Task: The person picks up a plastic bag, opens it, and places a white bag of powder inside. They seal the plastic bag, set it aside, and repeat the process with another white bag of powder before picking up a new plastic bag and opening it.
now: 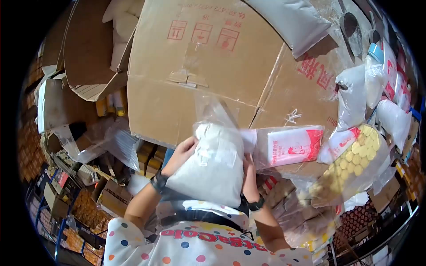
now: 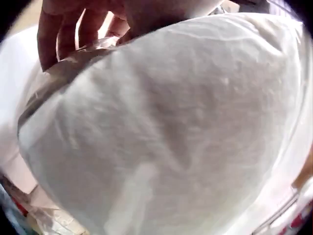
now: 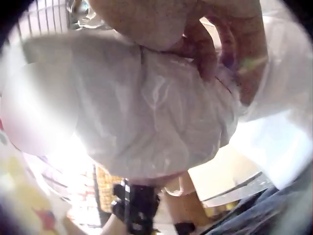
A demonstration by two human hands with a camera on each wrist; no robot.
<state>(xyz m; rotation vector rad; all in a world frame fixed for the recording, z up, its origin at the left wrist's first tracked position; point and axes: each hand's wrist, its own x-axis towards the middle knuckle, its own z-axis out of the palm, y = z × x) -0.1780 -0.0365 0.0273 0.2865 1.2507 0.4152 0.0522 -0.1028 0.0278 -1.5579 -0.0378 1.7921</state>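
Note:
A full clear plastic bag of white powder is held in front of the person's body, its loose, see-through top pointing toward the cardboard. My left hand grips the bag's left side near the top, the fingers bent over its edge. On the opposite side my right hand holds the bag, its fingers curled against the plastic in the right wrist view. The bag's bulging side fills most of the left wrist view. Just right of the bag lies a flat white-and-red printed packet in clear plastic.
Flattened cardboard covers the work surface. To the right sit a bag of yellow round pieces, filled white bags and a metal scoop. Another filled bag lies at the back. An open carton stands on the left.

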